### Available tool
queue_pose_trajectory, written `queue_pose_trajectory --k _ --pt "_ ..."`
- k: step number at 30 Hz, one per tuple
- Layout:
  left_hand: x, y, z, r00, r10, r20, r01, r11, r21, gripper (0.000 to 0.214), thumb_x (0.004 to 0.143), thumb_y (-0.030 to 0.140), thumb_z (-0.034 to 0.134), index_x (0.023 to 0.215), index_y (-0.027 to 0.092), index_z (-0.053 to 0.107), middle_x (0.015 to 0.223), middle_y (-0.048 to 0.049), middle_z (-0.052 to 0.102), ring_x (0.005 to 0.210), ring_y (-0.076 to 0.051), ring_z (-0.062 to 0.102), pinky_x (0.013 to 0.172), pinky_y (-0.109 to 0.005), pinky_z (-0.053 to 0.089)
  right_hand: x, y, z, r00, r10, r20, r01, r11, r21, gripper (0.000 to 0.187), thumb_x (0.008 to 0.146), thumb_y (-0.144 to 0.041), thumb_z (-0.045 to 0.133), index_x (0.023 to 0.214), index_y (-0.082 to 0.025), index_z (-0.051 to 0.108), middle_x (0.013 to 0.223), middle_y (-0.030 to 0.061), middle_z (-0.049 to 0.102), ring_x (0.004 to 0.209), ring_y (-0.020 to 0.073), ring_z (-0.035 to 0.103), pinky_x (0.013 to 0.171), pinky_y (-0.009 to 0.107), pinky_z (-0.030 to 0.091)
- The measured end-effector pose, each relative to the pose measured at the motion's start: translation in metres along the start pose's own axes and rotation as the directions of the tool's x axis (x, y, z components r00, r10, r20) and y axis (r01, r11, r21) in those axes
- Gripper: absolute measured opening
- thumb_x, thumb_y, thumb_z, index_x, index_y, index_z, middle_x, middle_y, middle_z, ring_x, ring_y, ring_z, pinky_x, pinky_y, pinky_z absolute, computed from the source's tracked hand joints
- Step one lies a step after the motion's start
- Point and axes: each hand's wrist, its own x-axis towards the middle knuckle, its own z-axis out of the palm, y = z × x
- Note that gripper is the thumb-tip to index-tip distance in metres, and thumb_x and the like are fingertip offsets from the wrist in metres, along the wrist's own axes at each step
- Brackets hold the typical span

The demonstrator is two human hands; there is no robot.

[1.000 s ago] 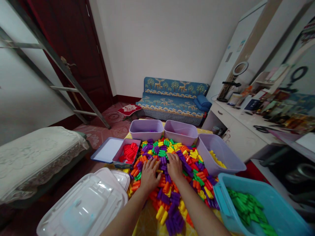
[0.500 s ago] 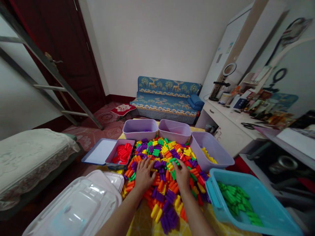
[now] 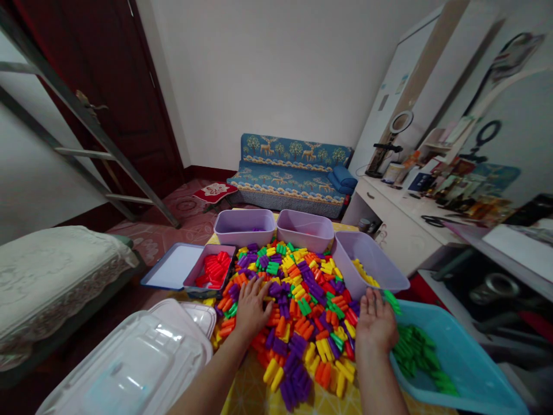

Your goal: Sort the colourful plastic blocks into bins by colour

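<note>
A heap of small ribbed plastic building pieces [image 3: 298, 337] in orange, purple, yellow, green and red covers the table. My left hand [image 3: 251, 308] lies on its left side, fingers spread and touching pieces. At the near left edge of the turquoise bin [image 3: 470, 351], my right hand [image 3: 377, 321] is turned palm up with its fingers stretched out. A green piece [image 3: 392, 302] is just beyond its fingertips, above the bin's rim; whether it still touches them I cannot tell. Green pieces [image 3: 417, 351] lie inside the bin.
Lilac bins [image 3: 244, 236] line the far edge; the right one [image 3: 389, 276] contains yellow pieces [image 3: 366, 273]. Red pieces [image 3: 215, 270] fill part of an open box [image 3: 227, 282] at left. Clear lids [image 3: 129, 363] lie near left. Beyond are a sofa [image 3: 294, 173] and dresser [image 3: 401, 219].
My right hand has moved right from the heap to the turquoise bin, opening out, and the green piece has travelled there too. My left hand has stayed on the heap.
</note>
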Motion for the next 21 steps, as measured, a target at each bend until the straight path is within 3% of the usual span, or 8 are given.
queue_pose_trajectory --k 3,6,8,12,14,17,21 --pt "0.0 0.0 0.0 1.0 -0.002 0.007 0.002 1.0 0.004 0.054 0.083 0.031 0.057 0.136 0.031 0.051 0.141 -0.0046 0.05 0.135 -0.029 0.037 0.115 -0.053 0.023 -0.013 0.011 0.004 0.994 0.044 0.103 -0.034 0.995 -0.092 0.048 0.077 -0.049 0.054 0.116 -0.022 0.053 0.126 0.0129 0.06 0.107 0.0229 0.065 0.089 0.043 0.052" --pt "0.0 -0.001 0.0 1.0 -0.002 0.009 0.001 1.0 0.011 0.054 0.083 0.031 0.058 0.136 0.031 0.051 0.142 -0.0047 0.05 0.135 -0.029 0.036 0.115 -0.053 0.022 -0.018 0.026 0.008 0.972 0.064 0.226 0.014 0.945 -0.327 0.052 0.074 -0.054 0.058 0.111 -0.018 0.06 0.116 0.0132 0.066 0.104 0.0259 0.065 0.088 0.043 0.051" --pt "0.0 -0.001 0.0 1.0 0.001 0.008 -0.001 1.0 0.013 0.054 0.083 0.032 0.058 0.136 0.031 0.05 0.142 -0.0047 0.05 0.136 -0.029 0.036 0.115 -0.053 0.022 -0.016 0.038 0.01 0.937 -0.006 0.35 0.196 0.837 -0.511 0.055 0.073 -0.058 0.057 0.108 -0.016 0.064 0.115 0.0146 0.066 0.109 0.0291 0.061 0.094 0.046 0.046" --pt "0.0 0.0 0.0 1.0 0.001 0.007 -0.001 1.0 0.014 0.053 0.083 0.033 0.057 0.136 0.031 0.051 0.142 -0.0048 0.049 0.136 -0.029 0.036 0.115 -0.052 0.023 -0.012 0.065 0.017 0.782 -0.185 0.596 0.587 0.54 -0.603 0.061 0.077 -0.059 0.053 0.116 -0.013 0.063 0.123 0.0195 0.061 0.121 0.0348 0.051 0.105 0.055 0.033" --pt "0.0 0.0 0.0 1.0 0.002 0.007 -0.003 1.0 0.014 0.053 0.083 0.033 0.057 0.136 0.031 0.051 0.143 -0.0049 0.049 0.136 -0.029 0.035 0.115 -0.052 0.023 -0.017 0.08 0.024 0.746 -0.233 0.624 0.654 0.427 -0.624 0.059 0.078 -0.058 0.053 0.118 -0.016 0.063 0.125 0.0199 0.06 0.125 0.0376 0.046 0.105 0.06 0.029" --pt "0.0 0.0 0.0 1.0 0.006 0.006 -0.006 1.0 0.011 0.053 0.083 0.033 0.057 0.135 0.03 0.051 0.143 -0.0051 0.048 0.136 -0.029 0.035 0.115 -0.052 0.022 -0.039 0.1 0.04 0.723 -0.26 0.64 0.689 0.339 -0.641 0.051 0.08 -0.058 0.056 0.115 -0.023 0.065 0.126 0.0184 0.059 0.127 0.0396 0.042 0.103 0.065 0.026" --pt "0.0 0.0 0.0 1.0 -0.002 0.015 0.001 1.0 0.017 0.056 0.081 0.032 0.058 0.136 0.029 0.05 0.144 -0.0051 0.048 0.136 -0.03 0.034 0.115 -0.052 0.022 -0.083 0.106 0.067 0.689 -0.103 0.718 0.715 0.262 -0.649 0.049 0.079 -0.051 0.061 0.12 -0.025 0.064 0.14 0.0212 0.047 0.121 0.0428 0.049 0.093 0.062 0.038"
